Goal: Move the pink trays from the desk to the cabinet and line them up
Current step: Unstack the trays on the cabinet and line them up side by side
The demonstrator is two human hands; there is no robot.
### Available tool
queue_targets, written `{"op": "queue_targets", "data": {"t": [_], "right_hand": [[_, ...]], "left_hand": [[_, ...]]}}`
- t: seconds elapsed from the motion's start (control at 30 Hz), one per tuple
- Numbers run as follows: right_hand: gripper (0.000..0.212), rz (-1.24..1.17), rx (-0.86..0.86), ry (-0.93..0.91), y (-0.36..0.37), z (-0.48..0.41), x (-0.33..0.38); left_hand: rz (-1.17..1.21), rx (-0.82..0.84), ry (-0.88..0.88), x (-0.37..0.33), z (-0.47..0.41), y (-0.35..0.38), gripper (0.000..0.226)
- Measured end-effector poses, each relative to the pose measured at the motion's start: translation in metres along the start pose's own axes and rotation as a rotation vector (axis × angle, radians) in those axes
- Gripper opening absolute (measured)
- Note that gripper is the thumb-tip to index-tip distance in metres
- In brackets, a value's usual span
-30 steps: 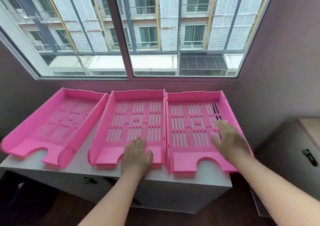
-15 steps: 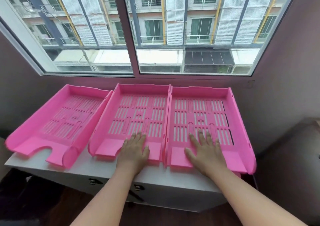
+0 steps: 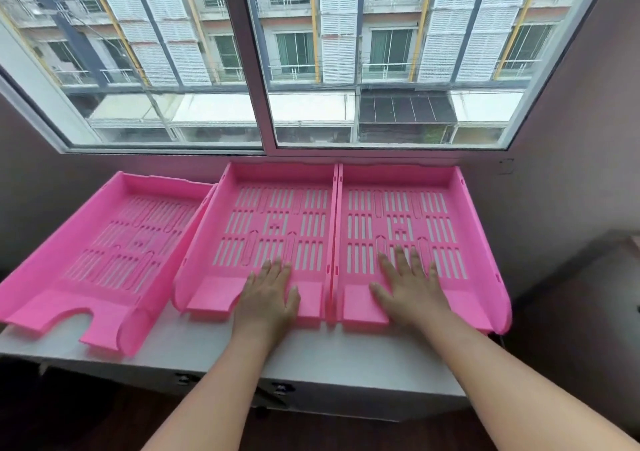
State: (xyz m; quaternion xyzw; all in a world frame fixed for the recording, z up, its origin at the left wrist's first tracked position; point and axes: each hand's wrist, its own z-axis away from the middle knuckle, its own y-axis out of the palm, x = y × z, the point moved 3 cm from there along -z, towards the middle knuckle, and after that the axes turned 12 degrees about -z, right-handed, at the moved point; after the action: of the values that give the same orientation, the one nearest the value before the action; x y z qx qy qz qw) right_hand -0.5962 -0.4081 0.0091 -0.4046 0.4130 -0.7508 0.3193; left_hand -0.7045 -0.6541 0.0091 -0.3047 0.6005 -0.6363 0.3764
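Both hands lie flat and open, the left hand (image 3: 268,300) on the middle tray (image 3: 270,208) and the right hand (image 3: 410,291) on the right tray (image 3: 398,204), while the crooked left tray (image 3: 104,242) at nine o'clock, maybe hanging off the cabinet (image 3: 207,350), could tip if bumped.

A wide sliding window (image 3: 311,55) faces a shuttered apartment building (image 3: 381,17); mauve walls (image 3: 571,139) flank it above dark flooring (image 3: 86,423).
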Motion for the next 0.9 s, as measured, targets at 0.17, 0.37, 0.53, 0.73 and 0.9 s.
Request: {"op": "queue_targets", "data": {"t": [0.17, 0.37, 0.53, 0.73, 0.9], "right_hand": [[0.083, -0.109, -0.144, -0.071, -0.002, 0.033, 0.006], [0.087, 0.024, -0.136, -0.051, 0.017, 0.067, 0.003], [0.083, 0.015, -0.126, -0.086, 0.020, 0.058, 0.012], [0.088, 0.025, -0.098, -0.094, 0.022, 0.054, 0.013], [0.093, 0.056, -0.072, -0.133, 0.022, 0.047, 0.016]], "left_hand": [[-0.044, 0.014, 0.007, 0.001, -0.001, -0.003, 0.072], [-0.113, 0.044, -0.016, 0.015, 0.009, 0.003, 0.074], [-0.117, 0.034, -0.022, 0.016, 0.010, 0.003, 0.074], [-0.133, 0.023, -0.029, 0.017, 0.011, 0.003, 0.071], [-0.134, 0.019, -0.023, 0.019, 0.011, 0.001, 0.074]]}}
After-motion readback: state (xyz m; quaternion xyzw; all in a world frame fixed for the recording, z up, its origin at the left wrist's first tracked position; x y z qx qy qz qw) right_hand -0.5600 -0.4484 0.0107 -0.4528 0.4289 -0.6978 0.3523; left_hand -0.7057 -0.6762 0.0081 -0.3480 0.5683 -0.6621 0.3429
